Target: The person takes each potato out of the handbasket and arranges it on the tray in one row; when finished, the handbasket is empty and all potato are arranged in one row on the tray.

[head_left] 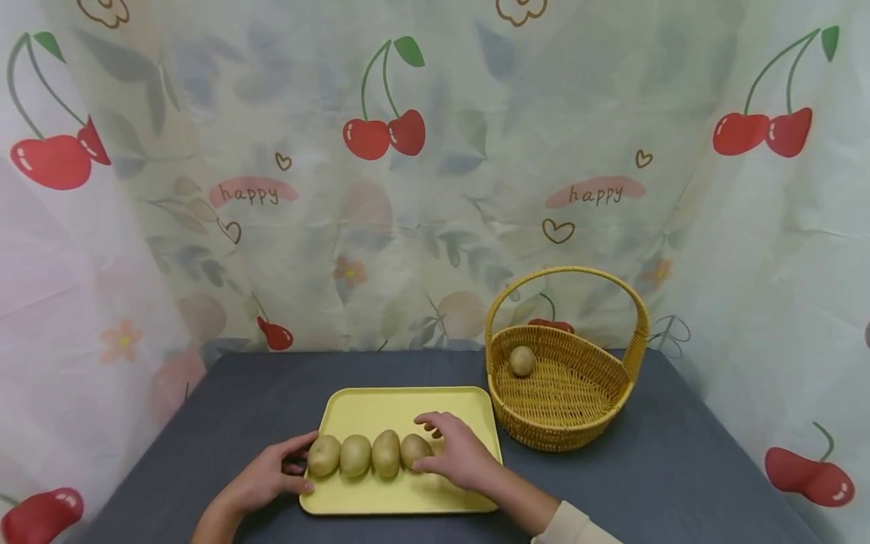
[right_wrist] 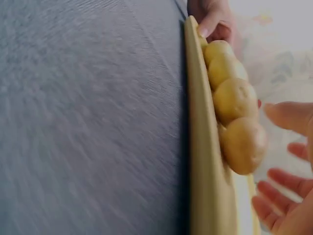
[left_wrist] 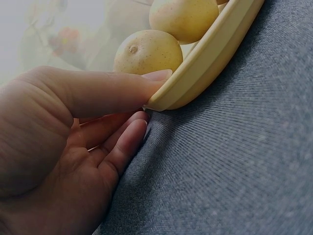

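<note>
Several potatoes stand in a row across a yellow tray (head_left: pixel 408 495). The leftmost potato (head_left: pixel 324 455) is by my left hand (head_left: pixel 268 472), whose thumb lies on the tray's left rim while its fingertips are below the edge in the left wrist view, pinching it. At the row's other end, my right hand (head_left: pixel 464 457) is spread around the rightmost potato (head_left: pixel 414 451), thumb on the near side and fingers on the far side. In the right wrist view a gap shows between that potato (right_wrist: pixel 244 146) and the loosely bent fingers (right_wrist: pixel 279 196).
A wicker basket (head_left: pixel 544 437) with a tall arched handle (head_left: pixel 567 270) stands just right of the tray. One potato (head_left: pixel 522 361) lies inside at its left. Dark grey cloth (head_left: pixel 652 468) covers the table, and a printed curtain (head_left: pixel 435 249) hangs behind.
</note>
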Demonstrator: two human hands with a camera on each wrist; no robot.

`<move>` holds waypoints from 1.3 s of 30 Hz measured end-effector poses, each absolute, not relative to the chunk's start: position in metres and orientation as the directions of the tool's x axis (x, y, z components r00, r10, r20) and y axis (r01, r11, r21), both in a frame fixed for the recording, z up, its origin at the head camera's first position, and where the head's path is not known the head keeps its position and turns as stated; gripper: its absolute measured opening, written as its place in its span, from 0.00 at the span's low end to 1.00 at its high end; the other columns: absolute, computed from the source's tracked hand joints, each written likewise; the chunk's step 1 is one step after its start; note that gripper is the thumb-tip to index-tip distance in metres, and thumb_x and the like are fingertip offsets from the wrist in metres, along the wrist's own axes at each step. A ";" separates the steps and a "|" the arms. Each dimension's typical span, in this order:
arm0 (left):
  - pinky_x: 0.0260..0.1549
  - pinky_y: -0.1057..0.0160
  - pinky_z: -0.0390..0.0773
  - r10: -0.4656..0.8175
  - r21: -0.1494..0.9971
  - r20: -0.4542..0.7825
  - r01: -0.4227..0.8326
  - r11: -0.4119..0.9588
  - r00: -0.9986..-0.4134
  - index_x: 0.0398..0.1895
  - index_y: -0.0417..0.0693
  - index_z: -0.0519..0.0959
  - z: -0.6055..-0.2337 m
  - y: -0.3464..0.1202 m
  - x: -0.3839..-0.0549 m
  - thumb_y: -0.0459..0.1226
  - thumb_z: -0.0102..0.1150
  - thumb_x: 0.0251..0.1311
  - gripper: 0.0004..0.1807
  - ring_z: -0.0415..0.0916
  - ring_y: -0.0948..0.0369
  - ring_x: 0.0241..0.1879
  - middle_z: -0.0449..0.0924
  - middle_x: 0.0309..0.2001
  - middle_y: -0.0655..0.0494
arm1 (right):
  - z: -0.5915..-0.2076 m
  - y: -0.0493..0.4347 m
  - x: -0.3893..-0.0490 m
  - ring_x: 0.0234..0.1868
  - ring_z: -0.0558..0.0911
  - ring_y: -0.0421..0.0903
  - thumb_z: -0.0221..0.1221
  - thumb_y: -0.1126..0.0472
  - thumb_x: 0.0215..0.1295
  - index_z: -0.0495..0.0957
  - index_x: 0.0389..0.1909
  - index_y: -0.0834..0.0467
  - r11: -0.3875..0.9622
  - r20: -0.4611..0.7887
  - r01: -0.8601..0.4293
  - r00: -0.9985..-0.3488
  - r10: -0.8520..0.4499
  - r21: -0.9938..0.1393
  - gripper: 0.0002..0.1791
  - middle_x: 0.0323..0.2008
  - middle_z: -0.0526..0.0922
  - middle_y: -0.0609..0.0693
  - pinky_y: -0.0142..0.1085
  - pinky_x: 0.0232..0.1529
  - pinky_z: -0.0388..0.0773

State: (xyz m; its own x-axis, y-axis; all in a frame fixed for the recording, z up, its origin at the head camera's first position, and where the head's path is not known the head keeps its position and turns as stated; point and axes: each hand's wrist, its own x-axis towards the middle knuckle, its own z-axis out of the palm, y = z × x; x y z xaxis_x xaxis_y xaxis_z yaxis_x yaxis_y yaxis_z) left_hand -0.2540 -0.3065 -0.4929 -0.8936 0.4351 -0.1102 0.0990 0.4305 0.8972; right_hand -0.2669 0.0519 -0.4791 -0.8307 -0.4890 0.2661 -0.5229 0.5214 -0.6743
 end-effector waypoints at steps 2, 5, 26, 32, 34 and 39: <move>0.44 0.58 0.76 0.430 0.897 -0.112 0.095 0.432 -0.896 0.71 0.26 0.55 -0.493 -0.307 -0.254 0.35 0.70 0.55 0.46 0.73 0.48 0.52 0.68 0.61 0.31 | -0.470 0.056 -0.269 0.46 0.79 0.53 0.71 0.58 0.55 0.75 0.58 0.55 0.478 0.293 -0.551 -0.808 -0.512 -0.684 0.29 0.47 0.78 0.52 0.41 0.42 0.76; 0.44 0.58 0.76 0.429 0.899 -0.115 0.090 0.428 -0.896 0.71 0.27 0.55 -0.493 -0.308 -0.254 0.35 0.69 0.55 0.46 0.73 0.49 0.52 0.68 0.61 0.31 | -0.455 0.066 -0.273 0.45 0.79 0.53 0.68 0.61 0.58 0.76 0.58 0.55 0.418 0.337 -0.602 -0.763 -0.551 -0.680 0.26 0.48 0.78 0.49 0.41 0.40 0.77; 0.45 0.55 0.76 0.430 0.909 -0.132 0.063 0.411 -0.893 0.72 0.27 0.53 -0.499 -0.314 -0.254 0.35 0.68 0.58 0.45 0.73 0.49 0.53 0.67 0.62 0.31 | -0.357 0.155 -0.339 0.39 0.81 0.42 0.62 0.61 0.66 0.81 0.49 0.58 0.549 0.227 -0.556 -0.801 -0.553 -0.624 0.12 0.38 0.83 0.46 0.40 0.41 0.77; 0.45 0.56 0.76 0.427 0.905 -0.128 0.071 0.419 -0.895 0.72 0.28 0.54 -0.498 -0.312 -0.254 0.35 0.68 0.57 0.45 0.74 0.50 0.52 0.66 0.63 0.31 | -0.355 0.177 -0.363 0.41 0.83 0.50 0.60 0.61 0.68 0.80 0.51 0.62 0.564 0.165 -0.480 -0.839 -0.518 -0.672 0.14 0.40 0.84 0.53 0.47 0.41 0.78; 0.45 0.57 0.76 0.429 0.905 -0.123 0.077 0.419 -0.895 0.72 0.28 0.54 -0.498 -0.311 -0.254 0.35 0.69 0.56 0.45 0.74 0.50 0.52 0.66 0.63 0.31 | -0.358 0.184 -0.370 0.44 0.82 0.55 0.59 0.61 0.69 0.79 0.51 0.63 0.578 0.127 -0.439 -0.857 -0.499 -0.688 0.14 0.43 0.83 0.55 0.50 0.42 0.78; 0.44 0.58 0.76 0.436 0.910 -0.109 0.086 0.405 -0.893 0.72 0.28 0.55 -0.496 -0.308 -0.255 0.35 0.69 0.56 0.46 0.74 0.51 0.51 0.65 0.64 0.30 | -0.369 0.199 -0.385 0.50 0.79 0.57 0.59 0.59 0.69 0.78 0.52 0.62 0.635 0.056 -0.340 -0.904 -0.424 -0.693 0.15 0.48 0.81 0.55 0.52 0.48 0.75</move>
